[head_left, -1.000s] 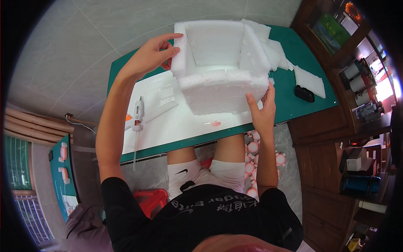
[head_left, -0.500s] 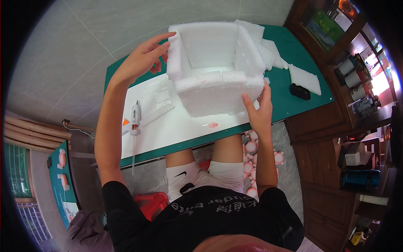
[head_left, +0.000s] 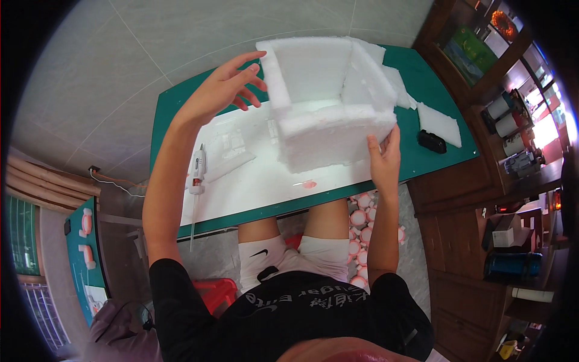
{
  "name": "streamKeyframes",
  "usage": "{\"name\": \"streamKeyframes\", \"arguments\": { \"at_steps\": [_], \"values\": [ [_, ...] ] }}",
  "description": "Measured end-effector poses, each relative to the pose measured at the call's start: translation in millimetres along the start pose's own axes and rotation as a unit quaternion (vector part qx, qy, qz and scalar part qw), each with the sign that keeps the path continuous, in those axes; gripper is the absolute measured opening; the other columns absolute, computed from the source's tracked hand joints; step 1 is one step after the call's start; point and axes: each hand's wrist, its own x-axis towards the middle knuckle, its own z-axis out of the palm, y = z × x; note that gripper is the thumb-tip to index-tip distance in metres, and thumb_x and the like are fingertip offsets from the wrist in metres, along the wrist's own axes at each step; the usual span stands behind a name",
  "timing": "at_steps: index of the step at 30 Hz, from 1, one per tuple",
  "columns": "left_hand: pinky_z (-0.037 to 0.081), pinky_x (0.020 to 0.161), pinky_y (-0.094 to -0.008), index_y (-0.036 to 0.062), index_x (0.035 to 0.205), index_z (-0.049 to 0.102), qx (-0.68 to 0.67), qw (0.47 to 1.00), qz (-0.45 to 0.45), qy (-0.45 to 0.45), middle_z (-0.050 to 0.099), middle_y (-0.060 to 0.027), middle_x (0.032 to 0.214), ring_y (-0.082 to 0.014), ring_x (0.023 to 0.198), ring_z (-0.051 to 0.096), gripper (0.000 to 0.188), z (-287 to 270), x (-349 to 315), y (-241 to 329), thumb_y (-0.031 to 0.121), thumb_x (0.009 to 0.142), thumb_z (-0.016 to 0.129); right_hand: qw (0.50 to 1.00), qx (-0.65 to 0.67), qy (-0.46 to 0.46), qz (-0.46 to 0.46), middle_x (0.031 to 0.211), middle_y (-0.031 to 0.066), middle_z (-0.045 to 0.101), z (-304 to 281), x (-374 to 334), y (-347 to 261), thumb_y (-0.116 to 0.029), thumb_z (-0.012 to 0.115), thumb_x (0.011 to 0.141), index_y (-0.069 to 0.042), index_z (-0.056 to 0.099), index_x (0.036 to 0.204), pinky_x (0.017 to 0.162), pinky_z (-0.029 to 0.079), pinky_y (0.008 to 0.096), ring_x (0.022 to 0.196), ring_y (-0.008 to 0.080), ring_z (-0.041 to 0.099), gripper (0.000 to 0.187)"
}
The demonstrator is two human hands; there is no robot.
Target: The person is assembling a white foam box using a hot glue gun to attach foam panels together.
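An open-topped box of white foam panels [head_left: 338, 142] stands on the white board [head_left: 241, 199]. My left hand [head_left: 222, 87] is at its far left corner, fingers spread. The index fingertip meets the top edge of the left panel, while the other fingers hang beside it. My right hand [head_left: 386, 160] holds the near right corner, thumb on the front panel and fingers round the side. Left of the box lies a white hot glue gun [head_left: 198, 172], a clear glue stick trailing from its back. Beside the gun is a thin foam strip [head_left: 229, 166].
White foam sheets [head_left: 439, 122] lie on the green table mat [head_left: 416, 66], with a black object [head_left: 432, 142] next to them. A pinkish patch [head_left: 309, 184] marks the board. Pink-and-white round pieces [head_left: 357, 232] cover the floor, and a red stool [head_left: 217, 294] stands below left.
The foam box has shifted to the right on the board, and both hands have moved with it. My left hand's fingers are spread a little more. The view has shifted slightly too.
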Motion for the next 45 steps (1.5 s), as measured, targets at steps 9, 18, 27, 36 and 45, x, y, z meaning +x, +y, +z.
{"name": "streamKeyframes", "arguments": {
  "at_steps": [9,18,27,36,45],
  "values": [
    [0.052,0.069,-0.0273,0.0113,0.151,0.037,0.0,0.995,0.089,0.048,0.067,-0.0128,0.112,-0.0159,0.082,0.066,0.052,-13.9,-68.8,-35.7,0.022,0.102,0.051,0.988,-0.126,0.083,0.017,0.139,0.0198,0.051,-22.5,17.2,-17.9,-0.013,0.066,0.093,0.0,0.04,0.145,0.101,0.045,0.0387,0.126,0.0284,0.052,0.059],
    [0.051,0.072,-0.0262,0.0059,0.143,0.046,0.0,0.989,0.09,0.114,0.065,-0.0101,0.113,-0.0132,0.085,0.064,0.045,-45.6,-140.1,-106.0,0.011,0.099,0.052,0.959,-0.204,-0.025,-0.195,0.116,0.0154,0.064,47.7,10.6,-153.7,-0.007,0.075,0.079,-0.004,0.063,0.121,0.082,0.048,0.0342,0.104,0.0239,0.06,0.043],
    [0.049,0.074,-0.0249,0.0008,0.139,0.049,-0.062,0.985,0.052,0.15,0.065,-0.0121,0.113,-0.0129,0.086,0.063,0.043,-22.5,-188.9,-143.9,0.006,0.097,0.054,0.883,-0.348,-0.007,-0.316,0.127,0.0146,0.057,110.2,7.6,-149.2,-0.025,0.079,0.08,-0.009,0.063,0.123,0.091,0.043,0.0428,0.113,0.0346,0.055,0.049],
    [0.049,0.073,-0.0259,0.0006,0.137,0.051,-0.073,0.98,0.042,0.18,0.065,-0.0127,0.114,-0.0153,0.085,0.063,0.041,-23.5,-216.9,-164.8,0.009,0.097,0.056,0.894,-0.35,-0.067,-0.272,0.123,0.0174,0.058,117.3,17.8,-140.0,-0.027,0.075,0.083,-0.006,0.06,0.124,0.084,0.045,0.0433,0.096,0.0336,0.06,0.049],
    [0.048,0.074,-0.0261,0.0008,0.134,0.054,-0.063,0.973,0.034,0.221,0.066,-0.0115,0.113,-0.0146,0.086,0.063,0.038,-35.0,-226.4,-174.2,0.01,0.097,0.055,0.909,-0.307,-0.02,-0.281,0.102,0.0131,0.065,121.2,35.5,-132.5,-0.006,0.067,0.084,-0.002,0.068,0.103,0.078,0.052,0.0398,0.087,0.0335,0.064,0.02]
  ]
}}
